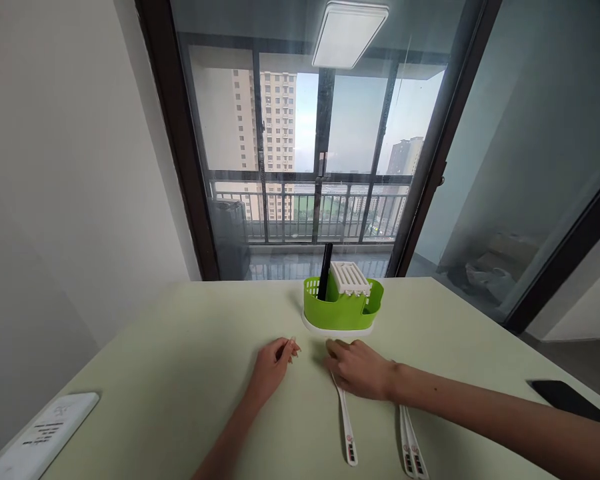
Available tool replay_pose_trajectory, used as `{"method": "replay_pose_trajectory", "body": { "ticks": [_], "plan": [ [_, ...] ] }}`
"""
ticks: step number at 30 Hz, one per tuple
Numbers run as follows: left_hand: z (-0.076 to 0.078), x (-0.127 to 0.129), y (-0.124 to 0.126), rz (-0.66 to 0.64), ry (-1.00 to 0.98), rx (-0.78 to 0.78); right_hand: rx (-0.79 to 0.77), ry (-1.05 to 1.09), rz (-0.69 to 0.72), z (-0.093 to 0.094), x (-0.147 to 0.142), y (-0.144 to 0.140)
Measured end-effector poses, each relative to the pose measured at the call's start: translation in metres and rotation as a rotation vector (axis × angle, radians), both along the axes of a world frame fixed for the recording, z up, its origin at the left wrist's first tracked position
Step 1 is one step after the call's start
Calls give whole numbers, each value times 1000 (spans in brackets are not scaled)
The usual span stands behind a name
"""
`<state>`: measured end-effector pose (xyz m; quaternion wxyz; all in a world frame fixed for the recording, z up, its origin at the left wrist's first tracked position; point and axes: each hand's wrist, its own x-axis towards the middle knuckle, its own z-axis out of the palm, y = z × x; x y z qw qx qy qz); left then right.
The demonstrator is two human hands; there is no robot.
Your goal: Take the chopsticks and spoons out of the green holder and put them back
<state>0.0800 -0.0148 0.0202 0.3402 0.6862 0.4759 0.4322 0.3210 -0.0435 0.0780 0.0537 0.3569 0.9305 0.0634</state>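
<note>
My left hand rests over the table with its fingers loosely curled together and nothing visible in them. To its right, my right hand is closed around the upper end of a white long-handled utensil. The head of that utensil is hidden by my hand, and its handle, with small printed marks, points toward me. Two more white handles lie side by side under my right forearm, which hides their far ends. Just beyond both hands stands a green basket on a white base, holding a black upright object and a white slotted piece.
The pale table reaches toward a glass sliding door. A white flat object with printed text lies at the left edge. A dark flat object lies at the right edge. A white wall borders the left side.
</note>
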Motion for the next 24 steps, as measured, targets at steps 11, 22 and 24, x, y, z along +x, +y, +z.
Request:
{"method": "replay_pose_trajectory", "body": {
  "ticks": [11, 22, 24],
  "plan": [
    [-2, 1, 2, -3, -42, -23, -422, 400, -483, -20, 7, 17],
    [-6, 0, 4, -6, -25, -18, 32, 681, -219, 118, -4, 6],
    [-5, 0, 3, -9, -24, -22, 271, 671, -209, 149, 2, 7]
  ]
}}
